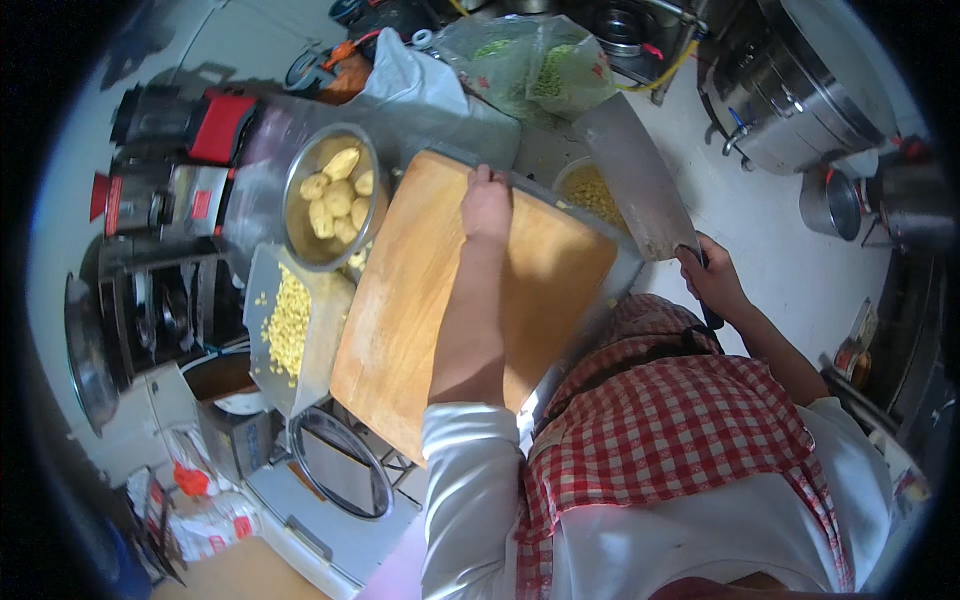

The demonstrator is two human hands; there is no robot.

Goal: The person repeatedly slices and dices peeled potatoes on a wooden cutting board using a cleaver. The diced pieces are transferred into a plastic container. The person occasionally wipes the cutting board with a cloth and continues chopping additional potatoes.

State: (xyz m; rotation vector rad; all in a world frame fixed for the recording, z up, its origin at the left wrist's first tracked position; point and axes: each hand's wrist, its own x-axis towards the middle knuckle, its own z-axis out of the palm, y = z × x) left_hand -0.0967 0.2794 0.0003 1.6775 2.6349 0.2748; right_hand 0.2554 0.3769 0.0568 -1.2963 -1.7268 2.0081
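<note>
My right hand (709, 276) grips the dark handle of a broad cleaver (637, 176), whose blade points away from me past the board. My left hand (487, 202) rests at the far edge of a wooden cutting board (405, 300), fingers bent over that edge; whether they grip it I cannot tell. Left of the board a metal bowl (290, 202) holds several peeled potatoes (339, 198). Nearer me, a tray (323, 315) contains diced pale yellow pieces (289, 319). Partly behind the blade is a container of small yellow pieces (592, 193).
Clear plastic bags with green pieces (555, 71) lie beyond the board, beside a white cloth (412, 79). Blender-like appliances (169, 199) stand at the left. A large metal pot (795, 105) is at the upper right. A round metal-rimmed lid (388, 480) lies below the tray.
</note>
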